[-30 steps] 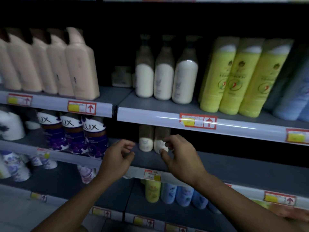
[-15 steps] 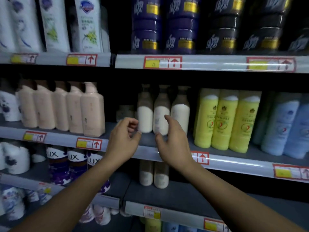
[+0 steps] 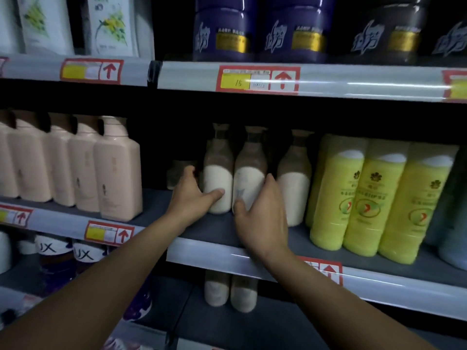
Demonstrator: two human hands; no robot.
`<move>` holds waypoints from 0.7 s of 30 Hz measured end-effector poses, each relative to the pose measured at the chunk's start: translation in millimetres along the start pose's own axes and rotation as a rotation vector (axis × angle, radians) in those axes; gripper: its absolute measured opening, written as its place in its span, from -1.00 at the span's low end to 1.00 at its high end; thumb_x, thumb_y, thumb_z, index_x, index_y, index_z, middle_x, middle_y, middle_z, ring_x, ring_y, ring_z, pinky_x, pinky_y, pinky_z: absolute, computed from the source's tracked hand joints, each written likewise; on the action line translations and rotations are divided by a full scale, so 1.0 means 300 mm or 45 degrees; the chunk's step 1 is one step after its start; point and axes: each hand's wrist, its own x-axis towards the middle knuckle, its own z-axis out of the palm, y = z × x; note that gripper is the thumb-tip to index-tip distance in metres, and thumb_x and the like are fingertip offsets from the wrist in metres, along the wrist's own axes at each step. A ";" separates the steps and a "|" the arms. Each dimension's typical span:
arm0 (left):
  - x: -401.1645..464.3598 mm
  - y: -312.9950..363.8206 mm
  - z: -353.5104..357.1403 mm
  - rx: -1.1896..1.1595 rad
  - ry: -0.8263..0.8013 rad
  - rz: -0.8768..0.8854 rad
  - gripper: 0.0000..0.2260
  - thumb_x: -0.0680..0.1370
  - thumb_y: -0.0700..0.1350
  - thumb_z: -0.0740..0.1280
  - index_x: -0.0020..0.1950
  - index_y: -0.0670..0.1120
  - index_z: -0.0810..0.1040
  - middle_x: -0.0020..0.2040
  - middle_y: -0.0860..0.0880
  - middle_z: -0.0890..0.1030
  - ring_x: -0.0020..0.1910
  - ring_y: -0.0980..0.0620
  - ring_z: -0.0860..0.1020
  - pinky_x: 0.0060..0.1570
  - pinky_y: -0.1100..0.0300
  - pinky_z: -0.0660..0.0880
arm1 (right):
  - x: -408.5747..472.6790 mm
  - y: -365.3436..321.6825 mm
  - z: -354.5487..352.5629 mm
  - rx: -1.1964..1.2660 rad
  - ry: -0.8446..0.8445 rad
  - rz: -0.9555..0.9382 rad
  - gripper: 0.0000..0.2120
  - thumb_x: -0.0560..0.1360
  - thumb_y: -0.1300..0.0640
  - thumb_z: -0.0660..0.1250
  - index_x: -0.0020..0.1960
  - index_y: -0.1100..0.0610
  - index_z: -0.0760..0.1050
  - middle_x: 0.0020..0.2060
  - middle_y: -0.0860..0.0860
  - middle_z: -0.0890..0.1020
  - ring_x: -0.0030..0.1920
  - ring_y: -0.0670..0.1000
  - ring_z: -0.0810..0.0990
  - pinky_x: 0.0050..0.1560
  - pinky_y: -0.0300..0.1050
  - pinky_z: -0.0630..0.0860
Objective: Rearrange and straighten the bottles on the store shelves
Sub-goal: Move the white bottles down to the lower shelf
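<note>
- Head view: my left hand (image 3: 190, 198) wraps the leftmost cream bottle (image 3: 217, 178), thumb across its front, fingers behind it.
- My right hand (image 3: 260, 213) cups the middle cream bottle (image 3: 249, 180), thumb low on its label.
- Both stand upright, touching, on the middle shelf (image 3: 217, 231); a third cream bottle (image 3: 294, 183) stands just right, yellow bottles (image 3: 358, 198) beyond.

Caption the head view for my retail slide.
Left hand and right hand grip two cream bottles on the middle shelf.
</note>
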 end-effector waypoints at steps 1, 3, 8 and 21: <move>0.010 -0.001 0.004 -0.035 -0.021 -0.008 -0.21 0.36 0.13 0.64 0.45 -0.07 0.35 0.38 -0.06 0.56 0.32 -0.05 0.57 0.34 -0.07 0.53 | 0.016 0.000 0.007 -0.018 -0.002 0.006 -0.20 0.59 -0.02 0.37 0.65 0.25 0.06 0.58 0.15 0.30 0.58 0.12 0.27 0.52 -0.09 0.22; 0.028 -0.009 0.010 -0.103 -0.035 -0.015 -0.18 0.22 0.26 0.60 0.33 -0.05 0.40 0.28 -0.05 0.61 0.23 -0.03 0.62 0.28 -0.11 0.59 | 0.050 -0.001 0.018 -0.042 -0.011 0.045 -0.23 0.58 -0.02 0.39 0.61 0.27 0.12 0.50 0.20 0.39 0.50 0.19 0.37 0.43 -0.02 0.33; 0.044 -0.031 0.022 -0.216 -0.050 0.007 -0.25 0.16 0.29 0.58 0.20 -0.04 0.46 0.17 -0.03 0.65 0.13 0.01 0.67 0.20 -0.10 0.64 | 0.104 0.018 0.046 -0.064 -0.039 0.149 -0.42 0.56 -0.11 0.43 0.36 0.20 0.28 0.29 0.20 0.55 0.28 0.26 0.55 0.10 0.04 0.48; -0.022 0.007 -0.009 -0.046 0.072 0.066 -0.31 0.26 0.23 0.68 0.22 0.06 0.44 0.03 0.24 0.57 0.07 0.17 0.60 0.11 0.14 0.55 | 0.093 0.019 0.033 -0.053 -0.059 0.140 -0.36 0.48 -0.28 0.47 0.25 0.12 0.28 0.25 0.16 0.55 0.23 0.27 0.57 -0.06 0.00 0.40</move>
